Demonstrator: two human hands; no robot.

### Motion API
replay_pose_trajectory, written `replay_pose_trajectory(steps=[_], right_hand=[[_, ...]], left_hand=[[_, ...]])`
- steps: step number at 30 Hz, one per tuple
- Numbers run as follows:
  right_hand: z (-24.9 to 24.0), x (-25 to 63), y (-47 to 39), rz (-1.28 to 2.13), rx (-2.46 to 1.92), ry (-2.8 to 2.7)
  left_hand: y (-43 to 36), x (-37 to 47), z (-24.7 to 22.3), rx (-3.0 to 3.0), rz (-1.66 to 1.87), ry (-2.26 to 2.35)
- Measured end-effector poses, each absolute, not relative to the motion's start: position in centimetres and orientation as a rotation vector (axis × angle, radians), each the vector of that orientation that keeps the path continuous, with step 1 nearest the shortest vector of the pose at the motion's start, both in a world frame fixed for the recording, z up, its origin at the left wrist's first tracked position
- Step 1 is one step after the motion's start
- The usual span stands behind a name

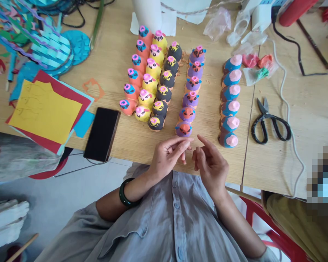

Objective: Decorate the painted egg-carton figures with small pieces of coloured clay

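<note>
Left hand (pixel 169 154) pinched, right hand (pixel 211 163) half-curled; I can't tell whether either grips anything. Purple row (pixel 190 100) ends near the bench's (pixel 210 103) front edge: one forward slip could smear it!

Whether the left fingers (pixel 182 146) pinch anything is too small to tell.

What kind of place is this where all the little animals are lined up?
Probably a craft room: rows of little colourful figures, scissors and coloured paper sit on the table.
</note>
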State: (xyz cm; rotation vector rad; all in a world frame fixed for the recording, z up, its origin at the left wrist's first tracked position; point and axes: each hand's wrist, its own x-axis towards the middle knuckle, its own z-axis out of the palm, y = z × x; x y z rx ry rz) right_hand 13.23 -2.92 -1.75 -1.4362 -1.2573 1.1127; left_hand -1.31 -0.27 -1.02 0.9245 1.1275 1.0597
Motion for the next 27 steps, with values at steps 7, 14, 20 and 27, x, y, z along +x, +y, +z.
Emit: replay_pose_trajectory(steps=[7,14,20,27], right_hand=[[-0.8,14.6,-2.0,1.241,-1.424,-0.870],[-0.6,16.2,-1.4,1.182,-1.389,-0.780],[-0.9,15.1,-1.7,1.364,-1.374,-0.785],[-0.9,14.5,-1.8,1.487,-1.348,-0.784]], left_hand=[[-0.5,-1.4,-0.7,0.779,1.005,1.043],[-0.3,-1.7,-0.9,0.561,0.924,0.941],[-0.5,-1.4,-0.8,0.551,0.901,0.931],[-0.1,-1.1,-0.3,0.396,0.897,0.824]])
